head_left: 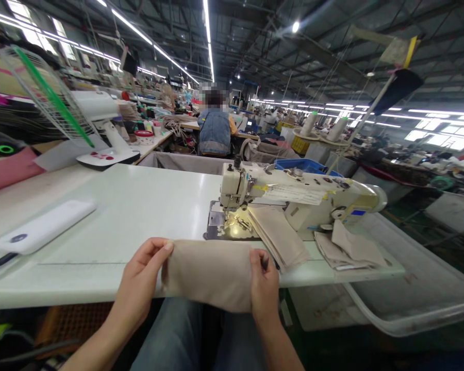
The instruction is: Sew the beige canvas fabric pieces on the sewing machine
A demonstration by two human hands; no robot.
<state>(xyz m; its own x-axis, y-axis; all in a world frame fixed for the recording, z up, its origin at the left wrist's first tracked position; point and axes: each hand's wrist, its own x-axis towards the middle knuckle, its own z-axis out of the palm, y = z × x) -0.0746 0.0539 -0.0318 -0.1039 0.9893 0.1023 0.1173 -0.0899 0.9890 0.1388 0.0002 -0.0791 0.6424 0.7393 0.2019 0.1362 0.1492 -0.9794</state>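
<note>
A beige fabric piece (211, 275) is stretched between my two hands at the front edge of the table. My left hand (145, 270) pinches its upper left corner between thumb and fingers. On the other side, my right hand (263, 281) grips the upper right corner with curled fingers. Just beyond the cloth stands a cream sewing machine (294, 190), its needle area lit over a metal plate (235, 224). Folded beige pieces (280, 234) lie beside the needle area, and a second stack of beige pieces (348, 247) rests farther right.
A white power bank-like device (44, 226) with a black cable lies on the table (158, 206) at left. Behind it stands a white fan (108, 134). A clear plastic bin (421, 283) sits at right, below table height. Ahead, a person in a denim vest (215, 131) sits facing away.
</note>
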